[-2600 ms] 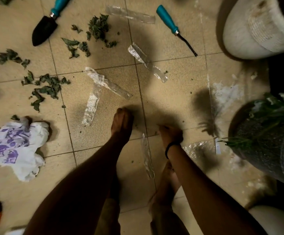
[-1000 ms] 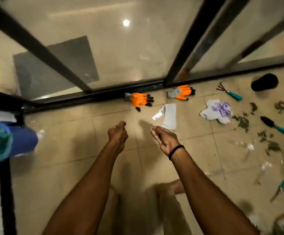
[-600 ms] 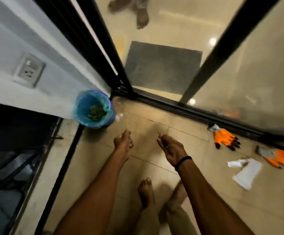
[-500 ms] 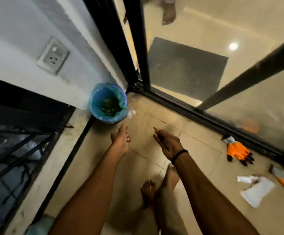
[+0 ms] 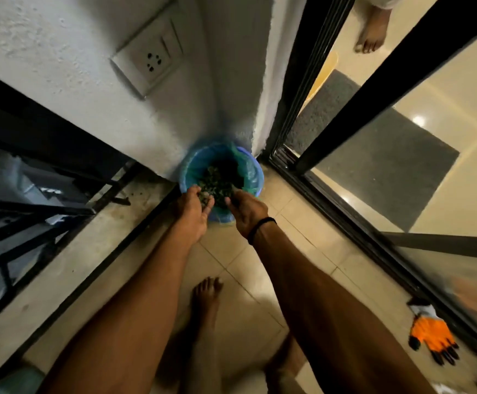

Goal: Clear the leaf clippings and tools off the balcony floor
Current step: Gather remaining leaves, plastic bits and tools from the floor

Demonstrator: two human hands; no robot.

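Two hands at the near edge of one blue bin [image 5: 256, 173], which has a greenish liner bag and stands on the tiled floor [image 5: 240, 268] in the corner where the white wall meets the black door frame [image 5: 297, 89]. Contents of bin: a dark heap of leaf clippings [image 5: 217, 182]. Left hand [image 5: 194, 209]: palm turned inward, thumb and fingers [image 5: 209, 201] curled loosely round a small clump of the clippings just over the bin's rim. Right hand [image 5: 247, 211]: back uppermost, fingers bent down toward the bin; blurred, so whether it holds anything cannot be told. One black band [image 5: 260, 227] on the right wrist. One orange glove [image 5: 433, 336] with black fingertips, flat on the floor at lower right, beside the door track and well apart from the bin. One socket plate [image 5: 149, 62] on the wall above the bin. One grey mat [image 5: 373, 155] behind the door glass. One bare foot [image 5: 206, 297] of the person on the tiles between the forearms. One bare foot of a second person [image 5: 371, 35] beyond the glass, at top. One black railing [image 5: 32, 223] along the left side.
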